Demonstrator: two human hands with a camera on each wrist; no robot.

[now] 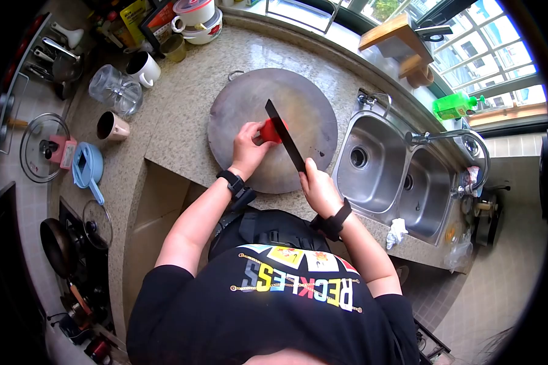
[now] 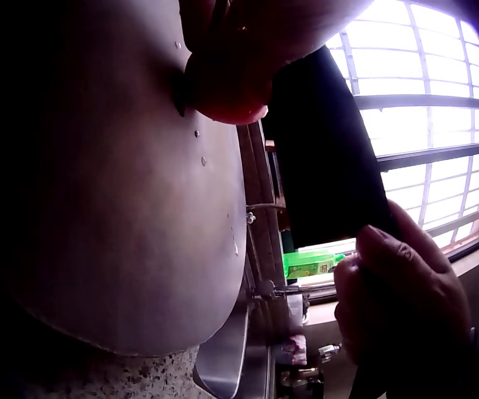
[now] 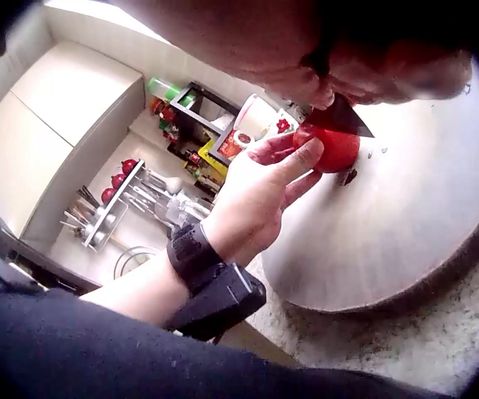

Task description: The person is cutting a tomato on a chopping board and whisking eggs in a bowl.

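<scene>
A red tomato [image 1: 271, 131] lies on the round grey cutting board [image 1: 243, 103] on the counter. My left hand [image 1: 249, 146] holds the tomato [image 3: 332, 148] from the near side, fingers curled against it. My right hand [image 1: 318, 187] grips the handle of a large black cleaver [image 1: 284, 135], whose blade rests across the tomato's right side. In the left wrist view the dark blade [image 2: 322, 150] stands beside the tomato [image 2: 227, 87], with my right hand [image 2: 401, 303] on the handle below. The right wrist view shows the blade tip [image 3: 343, 119] on top of the tomato.
A double steel sink [image 1: 396, 176] with a tap lies right of the board. Mugs [image 1: 143, 68], a glass jar [image 1: 115, 90], a brown cup [image 1: 111, 126] and a blue sieve [image 1: 88, 170] stand to the left. A green bottle [image 1: 453, 104] sits on the windowsill. A stove with a pan [image 1: 58, 246] is at lower left.
</scene>
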